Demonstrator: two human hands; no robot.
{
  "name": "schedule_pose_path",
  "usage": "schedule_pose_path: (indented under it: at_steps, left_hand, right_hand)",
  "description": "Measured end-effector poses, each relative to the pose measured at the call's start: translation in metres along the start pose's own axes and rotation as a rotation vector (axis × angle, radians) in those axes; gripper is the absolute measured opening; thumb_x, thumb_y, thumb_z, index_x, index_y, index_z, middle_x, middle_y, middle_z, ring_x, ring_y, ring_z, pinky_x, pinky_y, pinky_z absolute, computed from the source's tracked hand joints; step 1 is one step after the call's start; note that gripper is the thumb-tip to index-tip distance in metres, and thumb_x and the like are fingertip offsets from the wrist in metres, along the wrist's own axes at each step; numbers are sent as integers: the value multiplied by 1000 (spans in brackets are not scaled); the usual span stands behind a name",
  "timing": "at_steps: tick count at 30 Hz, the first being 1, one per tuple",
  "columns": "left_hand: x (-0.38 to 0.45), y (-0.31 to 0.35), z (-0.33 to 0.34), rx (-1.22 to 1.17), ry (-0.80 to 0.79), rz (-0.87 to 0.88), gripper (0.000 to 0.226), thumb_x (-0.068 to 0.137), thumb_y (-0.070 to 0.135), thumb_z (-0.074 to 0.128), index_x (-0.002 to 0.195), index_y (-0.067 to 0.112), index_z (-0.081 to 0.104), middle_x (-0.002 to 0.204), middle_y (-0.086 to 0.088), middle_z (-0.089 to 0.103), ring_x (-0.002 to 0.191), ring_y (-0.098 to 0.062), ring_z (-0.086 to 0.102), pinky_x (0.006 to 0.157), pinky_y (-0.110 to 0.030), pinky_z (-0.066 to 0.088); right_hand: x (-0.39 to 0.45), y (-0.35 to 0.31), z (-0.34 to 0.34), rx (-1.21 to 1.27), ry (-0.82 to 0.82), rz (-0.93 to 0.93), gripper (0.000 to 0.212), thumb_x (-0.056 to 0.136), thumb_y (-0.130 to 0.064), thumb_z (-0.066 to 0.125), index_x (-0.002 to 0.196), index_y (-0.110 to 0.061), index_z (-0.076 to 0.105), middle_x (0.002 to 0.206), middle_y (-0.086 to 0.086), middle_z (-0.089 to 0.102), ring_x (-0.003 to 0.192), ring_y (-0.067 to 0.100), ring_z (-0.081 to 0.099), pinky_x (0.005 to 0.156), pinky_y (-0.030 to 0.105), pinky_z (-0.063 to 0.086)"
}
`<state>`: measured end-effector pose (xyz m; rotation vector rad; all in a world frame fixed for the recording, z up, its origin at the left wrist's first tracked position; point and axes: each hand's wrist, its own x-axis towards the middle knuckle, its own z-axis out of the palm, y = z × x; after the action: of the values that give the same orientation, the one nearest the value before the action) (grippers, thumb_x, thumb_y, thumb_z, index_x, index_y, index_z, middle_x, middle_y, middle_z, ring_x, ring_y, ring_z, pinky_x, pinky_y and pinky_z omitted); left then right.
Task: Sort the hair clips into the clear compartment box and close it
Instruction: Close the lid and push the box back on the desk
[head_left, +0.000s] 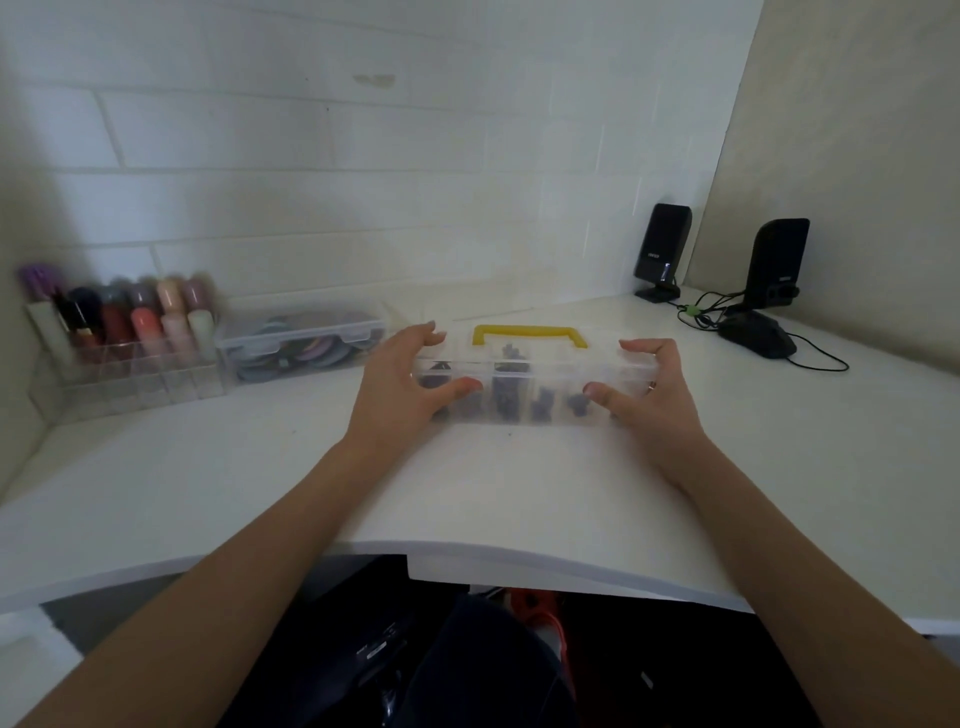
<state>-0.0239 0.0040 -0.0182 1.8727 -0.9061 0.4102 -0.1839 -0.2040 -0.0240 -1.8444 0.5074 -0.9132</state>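
A clear compartment box (530, 374) with a yellow handle (530, 333) lies on the white desk, its lid down. Dark hair clips (506, 397) show through the plastic in several compartments. My left hand (402, 387) grips the box's left end, fingers over the top and thumb on the front. On the right end my right hand (649, 392) holds it the same way. The image is slightly blurred.
A clear organiser with coloured bottles (130, 332) stands at the back left, a second clear case (304, 340) beside it. Two black speakers (662, 249) and a black mouse (756, 335) with cables lie at the back right. The desk's front edge (519, 558) is near me.
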Motion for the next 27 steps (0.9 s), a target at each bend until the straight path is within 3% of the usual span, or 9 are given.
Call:
schedule_pose_path:
  at_steps: [3, 5, 8, 11, 14, 17, 19, 23, 27]
  left_hand:
    - [3, 1, 8, 71, 1, 24, 65, 71, 40, 77, 125, 9, 56, 132, -2, 55, 132, -20, 41, 112, -35, 29]
    - [6, -3, 14, 190, 33, 107, 59, 76, 47, 68, 121, 8, 61, 133, -10, 56, 136, -24, 37, 113, -39, 28]
    - [13, -12, 23, 466, 112, 334, 51, 82, 48, 51, 115, 12, 66, 116, -7, 67, 122, -23, 48, 107, -47, 33]
    - [19, -16, 29, 569, 119, 454, 44, 86, 34, 48, 124, 17, 59, 115, -5, 68, 113, -15, 45, 105, -44, 24]
    - [31, -18, 38, 628, 57, 389, 51, 85, 26, 45, 135, 17, 49, 121, -7, 65, 116, -20, 55, 108, -50, 28]
    - [46, -25, 49, 802, 33, 302, 65, 78, 17, 66, 139, 11, 44, 127, -7, 62, 125, -24, 53, 107, -58, 26]
    - [52, -31, 53, 952, 52, 219, 72, 74, 13, 72, 140, 9, 42, 130, -4, 60, 130, -25, 47, 108, -60, 23]
    - [61, -43, 53, 999, 80, 41, 71, 80, 15, 66, 144, 10, 35, 136, -6, 55, 135, -31, 39, 105, -68, 15]
    - [64, -54, 47, 842, 93, -84, 70, 96, 34, 40, 151, 20, -1, 159, 0, 16, 145, -38, 6, 101, -63, -17]
  right_hand:
    - [6, 1, 4, 7, 26, -18, 54, 72, -24, 79, 114, -29, 45, 104, 0, 61, 82, 16, 58, 77, 33, 49]
    - [12, 3, 8, 14, 33, -19, 52, 75, -23, 76, 115, -28, 44, 106, 0, 59, 80, 16, 58, 73, 29, 48]
    - [23, 6, 18, 6, 71, -20, 44, 81, -23, 70, 116, -31, 45, 106, 3, 58, 74, 19, 55, 64, 25, 43]
    - [35, 9, 31, 54, 140, 8, 42, 83, -18, 65, 119, -31, 47, 101, 4, 60, 81, 20, 56, 66, 23, 44]
    - [52, 11, 45, 20, 203, 72, 43, 83, -20, 56, 121, -35, 43, 106, 3, 55, 88, 20, 54, 90, 38, 44]
    - [76, 13, 58, -89, 236, 153, 37, 89, -29, 41, 125, -39, 40, 112, 1, 51, 97, 20, 51, 111, 49, 21]
    - [90, 14, 68, -111, 233, 178, 34, 94, -36, 34, 127, -39, 39, 114, 3, 52, 111, 23, 50, 113, 48, 15]
    - [116, 22, 100, -180, 226, 77, 37, 96, -45, 33, 130, -31, 37, 128, 15, 52, 115, 31, 52, 106, 47, 31]
    - [139, 22, 140, -188, 180, 62, 41, 98, -44, 29, 138, -33, 31, 136, 16, 49, 120, 33, 50, 104, 42, 33]
